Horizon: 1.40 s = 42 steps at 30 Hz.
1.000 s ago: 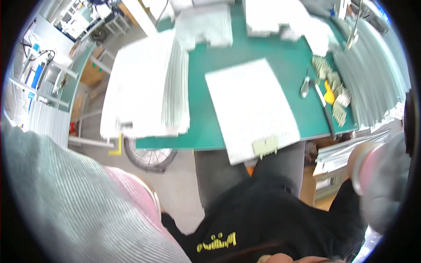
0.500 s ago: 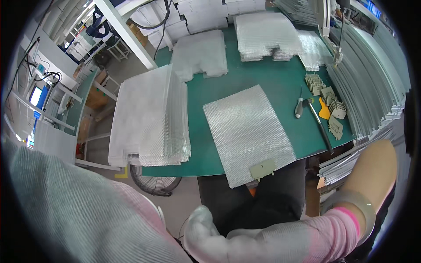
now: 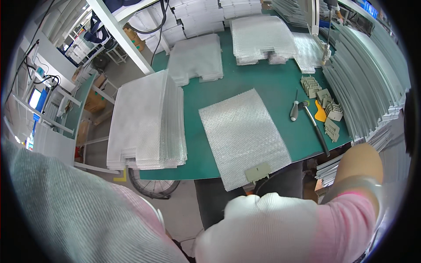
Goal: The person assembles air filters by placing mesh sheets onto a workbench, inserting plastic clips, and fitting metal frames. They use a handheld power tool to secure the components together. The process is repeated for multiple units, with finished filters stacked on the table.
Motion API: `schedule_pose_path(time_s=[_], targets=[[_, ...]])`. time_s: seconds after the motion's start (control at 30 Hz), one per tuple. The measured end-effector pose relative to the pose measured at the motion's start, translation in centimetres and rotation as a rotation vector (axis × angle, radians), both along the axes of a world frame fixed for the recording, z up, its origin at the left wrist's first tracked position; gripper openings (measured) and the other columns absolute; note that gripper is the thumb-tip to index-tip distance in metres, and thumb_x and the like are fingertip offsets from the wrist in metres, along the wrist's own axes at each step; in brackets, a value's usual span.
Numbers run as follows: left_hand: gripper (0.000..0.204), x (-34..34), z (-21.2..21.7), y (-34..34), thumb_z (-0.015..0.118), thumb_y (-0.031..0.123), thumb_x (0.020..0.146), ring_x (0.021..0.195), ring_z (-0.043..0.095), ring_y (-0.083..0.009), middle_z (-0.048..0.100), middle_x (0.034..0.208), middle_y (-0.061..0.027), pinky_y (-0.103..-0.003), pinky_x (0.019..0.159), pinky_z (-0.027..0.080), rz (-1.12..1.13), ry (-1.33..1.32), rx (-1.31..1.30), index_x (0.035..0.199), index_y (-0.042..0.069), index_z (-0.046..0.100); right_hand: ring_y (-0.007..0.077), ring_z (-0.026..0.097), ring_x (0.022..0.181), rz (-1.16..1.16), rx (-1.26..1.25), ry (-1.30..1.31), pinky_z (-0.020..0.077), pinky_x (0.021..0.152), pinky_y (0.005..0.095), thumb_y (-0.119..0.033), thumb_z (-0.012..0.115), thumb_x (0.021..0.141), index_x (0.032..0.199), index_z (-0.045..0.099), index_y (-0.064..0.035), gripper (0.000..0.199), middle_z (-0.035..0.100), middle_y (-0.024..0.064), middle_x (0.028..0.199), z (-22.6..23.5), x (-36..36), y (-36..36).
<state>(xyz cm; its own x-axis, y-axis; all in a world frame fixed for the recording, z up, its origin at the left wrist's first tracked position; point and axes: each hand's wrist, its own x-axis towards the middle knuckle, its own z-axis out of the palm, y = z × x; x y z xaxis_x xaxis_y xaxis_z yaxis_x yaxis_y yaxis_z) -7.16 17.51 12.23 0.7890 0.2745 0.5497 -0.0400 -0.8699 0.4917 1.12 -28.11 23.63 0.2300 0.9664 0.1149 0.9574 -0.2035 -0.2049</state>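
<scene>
I recorded the green counter (image 3: 263,83) beyond both hands. One bubble-wrap sheet (image 3: 243,136) lay flat just ahead of the hands, one grey clip (image 3: 257,172) set on its near edge; further clips looked still to be fitted. One tall sheet stack (image 3: 147,122) stood ahead to the left. One hammer (image 3: 315,127) lay ahead-right. The left hand (image 3: 245,228), gloved white, looked loosely closed, gripping nothing. Of the right hand (image 3: 359,171) I could not tell.

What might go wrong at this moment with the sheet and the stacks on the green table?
The single bubble-wrap sheet overhangs the near edge of the green table, with a grey clip on its end, so it may slide off. The tall stack of bubble-wrap sheets sits at the table's left edge and might topple.
</scene>
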Motion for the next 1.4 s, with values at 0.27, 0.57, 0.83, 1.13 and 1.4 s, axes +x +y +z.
schedule_pose_path(time_s=[0.27,0.57,0.83,1.13,1.4], targets=[[0.03,-0.4,-0.2,0.0,0.062,0.023,0.092,0.111,0.062,-0.036,0.065,0.117,-0.0147,-0.05,0.097,0.046,0.02,-0.014,-0.002,0.118,0.009,0.064,0.0281,0.059,0.084,0.077,-0.027,0.06,0.0439,0.076,0.0396,-0.009,0.068,0.08,0.103,0.063,0.0033,0.026,0.062,0.0154,0.095,-2.5,-1.5,2.2],[0.03,-0.9,0.0,0.0,0.06,0.024,0.093,0.111,0.061,-0.0363,0.065,0.118,-0.0149,-0.051,0.098,0.045,0.045,-0.039,-0.002,0.119,0.009,0.063,0.0289,0.061,0.087,0.111,-0.049,0.069,0.0455,0.078,0.0397,-0.007,0.067,0.081,0.106,0.064,0.0035,0.028,0.063,0.0165,0.099,-2.8,-2.4,3.7],[0.029,-2.2,0.0,-0.6,0.059,0.024,0.094,0.112,0.061,-0.0367,0.064,0.119,-0.0151,-0.051,0.099,0.044,0.059,-0.076,0.005,0.119,0.01,0.062,0.0295,0.063,0.09,0.116,-0.118,0.075,0.047,0.081,0.0398,-0.004,0.066,0.081,0.109,0.064,0.0037,0.03,0.064,0.0175,0.103,-1.3,-2.7,1.6],[0.029,-2.6,-0.3,-0.8,0.058,0.025,0.096,0.113,0.06,-0.037,0.064,0.121,-0.0153,-0.051,0.099,0.044,0.069,-0.094,0.007,0.12,0.01,0.062,0.0303,0.064,0.093,-0.001,-0.172,-0.04,0.0487,0.083,0.0398,-0.002,0.065,0.081,0.113,0.064,0.004,0.032,0.066,0.0187,0.107,1.3,-2.2,1.0],[0.028,-3.8,-0.5,-1.7,0.057,0.025,0.097,0.114,0.06,-0.0373,0.063,0.122,-0.0155,-0.051,0.1,0.043,0.087,-0.118,0.015,0.121,0.01,0.061,0.0309,0.066,0.096,-0.355,-0.297,-0.229,0.0502,0.086,0.0399,0.001,0.064,0.082,0.116,0.065,0.0042,0.034,0.067,0.0197,0.11,6.8,-2.2,1.0]])
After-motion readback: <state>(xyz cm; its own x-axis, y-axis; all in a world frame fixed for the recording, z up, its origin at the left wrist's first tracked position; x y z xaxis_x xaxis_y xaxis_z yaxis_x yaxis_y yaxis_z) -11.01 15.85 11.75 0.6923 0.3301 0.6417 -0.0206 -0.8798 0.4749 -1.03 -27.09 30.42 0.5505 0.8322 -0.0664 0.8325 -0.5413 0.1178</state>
